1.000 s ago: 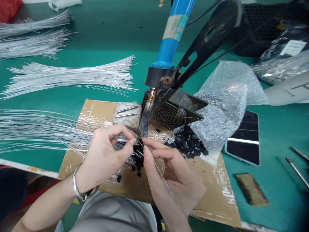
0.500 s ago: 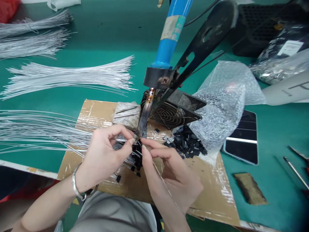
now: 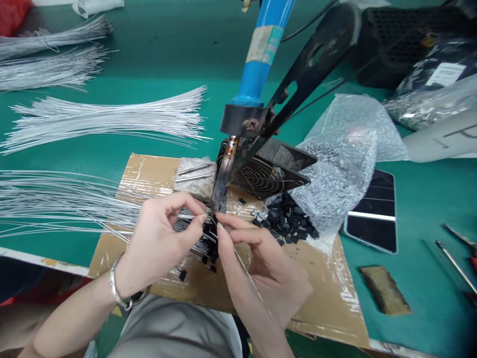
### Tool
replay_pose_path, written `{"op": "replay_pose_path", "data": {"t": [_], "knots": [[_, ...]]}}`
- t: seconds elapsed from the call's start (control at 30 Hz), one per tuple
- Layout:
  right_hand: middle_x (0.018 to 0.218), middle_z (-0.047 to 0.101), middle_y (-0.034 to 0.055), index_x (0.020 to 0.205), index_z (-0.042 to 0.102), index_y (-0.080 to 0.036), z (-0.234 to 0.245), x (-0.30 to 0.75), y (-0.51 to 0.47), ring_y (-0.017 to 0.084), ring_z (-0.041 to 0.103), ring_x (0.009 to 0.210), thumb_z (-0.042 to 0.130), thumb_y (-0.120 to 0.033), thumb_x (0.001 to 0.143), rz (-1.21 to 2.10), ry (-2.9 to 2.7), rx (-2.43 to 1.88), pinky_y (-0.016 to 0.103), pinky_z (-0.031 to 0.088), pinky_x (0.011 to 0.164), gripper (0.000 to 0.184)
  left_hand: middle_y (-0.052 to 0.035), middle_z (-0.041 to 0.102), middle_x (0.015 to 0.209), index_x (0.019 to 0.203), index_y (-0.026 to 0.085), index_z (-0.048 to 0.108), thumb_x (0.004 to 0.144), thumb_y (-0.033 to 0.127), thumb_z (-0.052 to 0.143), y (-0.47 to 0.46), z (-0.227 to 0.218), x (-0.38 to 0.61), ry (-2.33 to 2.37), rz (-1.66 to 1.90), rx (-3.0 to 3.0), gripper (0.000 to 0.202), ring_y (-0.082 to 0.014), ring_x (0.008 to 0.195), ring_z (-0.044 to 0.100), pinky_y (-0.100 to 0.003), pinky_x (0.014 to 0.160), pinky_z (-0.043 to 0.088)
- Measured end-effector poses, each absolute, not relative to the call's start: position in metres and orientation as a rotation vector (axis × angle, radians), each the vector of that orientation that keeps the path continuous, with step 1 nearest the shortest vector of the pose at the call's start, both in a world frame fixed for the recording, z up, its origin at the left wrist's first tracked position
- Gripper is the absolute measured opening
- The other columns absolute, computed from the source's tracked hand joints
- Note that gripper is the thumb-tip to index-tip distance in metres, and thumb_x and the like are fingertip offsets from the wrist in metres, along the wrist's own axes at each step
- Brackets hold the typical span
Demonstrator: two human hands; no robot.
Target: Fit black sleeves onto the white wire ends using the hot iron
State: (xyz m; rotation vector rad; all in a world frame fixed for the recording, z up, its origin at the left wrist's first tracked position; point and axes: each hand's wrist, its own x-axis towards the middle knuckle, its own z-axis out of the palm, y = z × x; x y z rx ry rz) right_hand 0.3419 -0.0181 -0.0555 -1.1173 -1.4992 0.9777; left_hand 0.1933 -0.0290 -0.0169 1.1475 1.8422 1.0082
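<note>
A blue-handled soldering iron (image 3: 257,64) is fixed in a black metal stand, its tip pointing down. Close to that tip, my left hand (image 3: 164,233) pinches something too small to make out between thumb and forefinger. My right hand (image 3: 264,273) is closed on a thin wire (image 3: 249,276) that runs back across its palm; its fingertips are just right of the tip. The fingertips of both hands nearly meet there. Below them lie several wires with black ends (image 3: 210,243), partly hidden by my hands.
Cardboard (image 3: 320,298) covers the work area. Loose black pieces (image 3: 290,219) lie beside a plastic bag (image 3: 339,149). A small fan (image 3: 261,174) stands behind the tip. A phone (image 3: 372,214), a brown pad (image 3: 385,290) and wire bundles (image 3: 112,117) rest on the green mat.
Both hands keep nearly the same pose at the iron's tip. The view has shifted very slightly, and nothing has been taken or let go.
</note>
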Motion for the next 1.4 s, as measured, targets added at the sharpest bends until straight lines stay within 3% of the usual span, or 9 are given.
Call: {"op": "replay_pose_path", "data": {"t": [0.27,1.4], "knots": [[0.100,0.085,0.0055,0.082,0.070,-0.024,-0.0566,0.3420,-0.0176,0.021,0.083,0.091,0.074,-0.017,0.093,0.957,-1.501,-1.132,0.032,0.066,0.084,0.013,-0.0046,0.079,0.082,0.075,0.019,0.070,0.081,0.020,0.066,-0.0274,-0.0186,0.1936,1.814,1.049,1.183,0.008,-0.0183,0.075,0.070,-0.030,0.065,0.051],[0.099,0.085,0.0060,0.082,0.071,-0.022,-0.0588,0.3415,-0.0185,0.020,0.082,0.089,0.075,-0.016,0.092,0.962,-1.488,-1.124,0.030,0.065,0.082,0.013,-0.0050,0.078,0.082,0.075,0.018,0.070,0.082,0.021,0.066,-0.0276,-0.0197,0.1928,1.808,1.013,1.178,0.009,-0.0192,0.078,0.071,-0.030,0.068,0.052]]}}
